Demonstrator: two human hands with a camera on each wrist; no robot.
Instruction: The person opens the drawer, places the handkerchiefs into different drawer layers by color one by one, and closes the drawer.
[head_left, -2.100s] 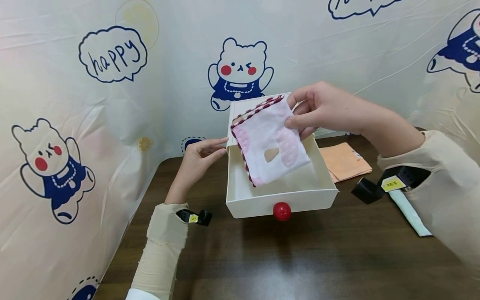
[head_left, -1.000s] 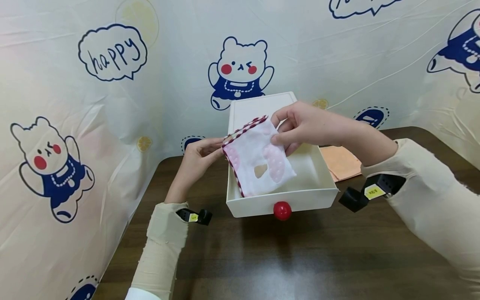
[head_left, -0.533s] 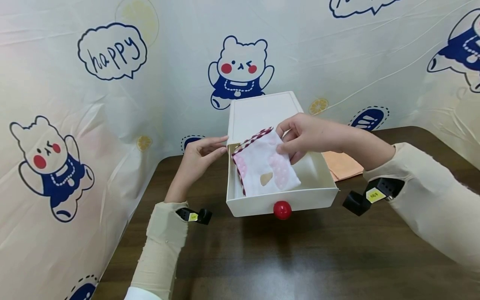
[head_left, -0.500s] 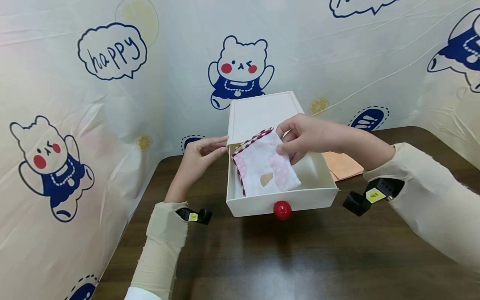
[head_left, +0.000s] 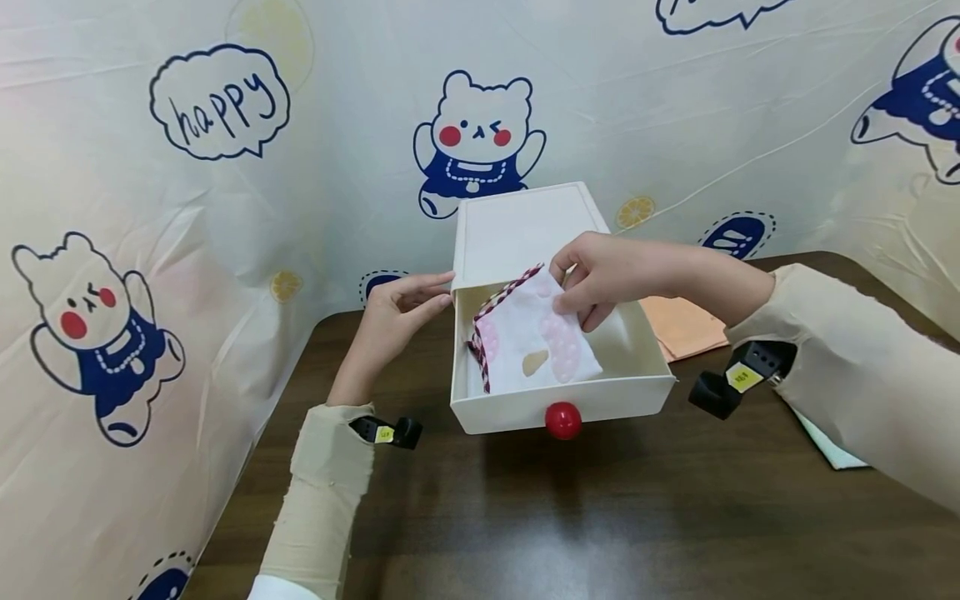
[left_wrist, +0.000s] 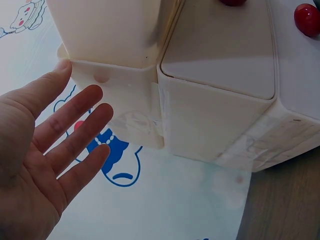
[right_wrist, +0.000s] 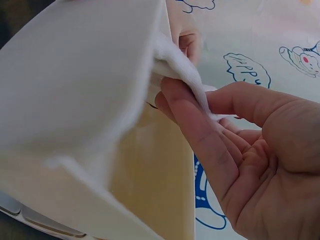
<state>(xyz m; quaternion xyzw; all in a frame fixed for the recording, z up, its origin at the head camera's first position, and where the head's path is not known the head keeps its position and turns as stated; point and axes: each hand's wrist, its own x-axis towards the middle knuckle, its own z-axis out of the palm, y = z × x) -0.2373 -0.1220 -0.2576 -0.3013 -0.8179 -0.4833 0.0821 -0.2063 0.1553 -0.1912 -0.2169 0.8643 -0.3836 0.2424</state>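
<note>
Folded cloth [head_left: 536,346] going into the white drawer [head_left: 645,387]

Right hand [head_left: 600,271] pinches its corner; soft, light, it droops, better held at the edge; left hand [head_left: 393,312], fingers straight, steadies the cabinet [head_left: 517,229].

Staged recording corner, not a lived-in room. Dark wood-grain table [head_left: 600,517] hemmed in on the far side and both flanks by a hung plastic backdrop [head_left: 675,108], creased, printed with cartoon bears, lemon slices and a "happy" speech bubble. Small black cameras [head_left: 716,392] strapped to both wrists over beige sleeves.
</note>
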